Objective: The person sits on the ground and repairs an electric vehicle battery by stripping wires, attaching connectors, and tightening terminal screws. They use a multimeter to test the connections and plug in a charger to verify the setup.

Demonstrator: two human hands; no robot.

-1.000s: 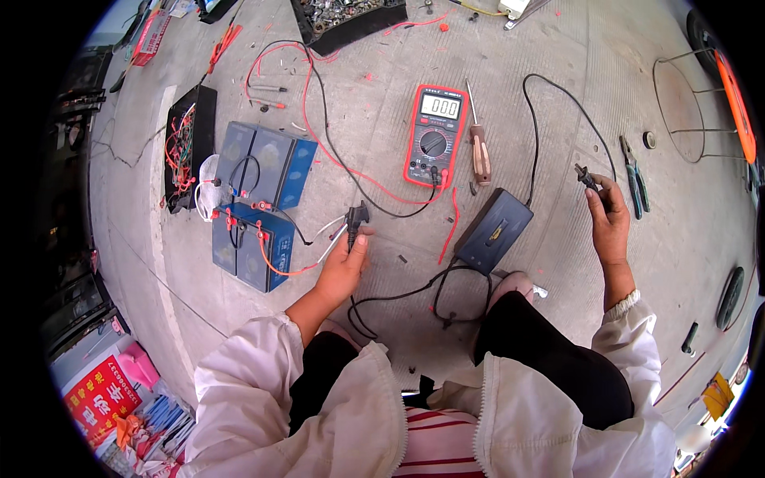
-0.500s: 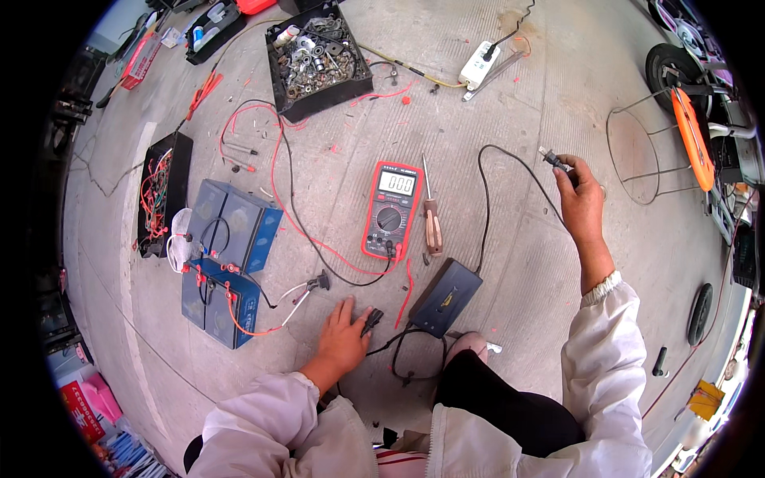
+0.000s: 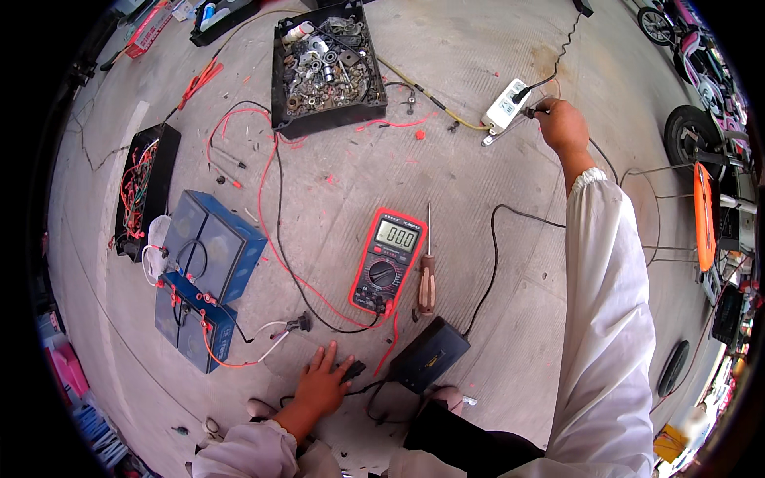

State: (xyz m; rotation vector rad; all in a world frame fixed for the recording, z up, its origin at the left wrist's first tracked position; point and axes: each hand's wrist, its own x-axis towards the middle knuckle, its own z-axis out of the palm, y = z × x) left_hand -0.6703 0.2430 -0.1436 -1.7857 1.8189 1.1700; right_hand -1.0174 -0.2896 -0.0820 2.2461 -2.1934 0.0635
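Observation:
My right hand [image 3: 564, 127] is closed on a black power plug [image 3: 532, 113], just right of a white power strip [image 3: 496, 118] on the floor. The plug's cord [image 3: 498, 231] runs back to a black charger box [image 3: 430, 354] near my feet. My left hand [image 3: 320, 389] rests low with its fingers spread; a black connector [image 3: 354, 370] on the charger's other lead lies by its thumb and forefinger. Just beyond that hand is a black socket [image 3: 301, 322], wired to blue batteries [image 3: 215, 247]. A red multimeter [image 3: 387, 263] lies face up in the middle.
Beside the multimeter lies a screwdriver [image 3: 427, 287]. A black tray [image 3: 327, 127] of nuts and bolts stands at the far side, a narrow black box [image 3: 131, 239] of wires at the left. Red and black test leads loop across the floor. A wheel [image 3: 693, 135] stands at right.
My right hand has carried the plug away from me to the power strip, drawing the cord after it. My left hand stays by the connector. The whole view has shifted.

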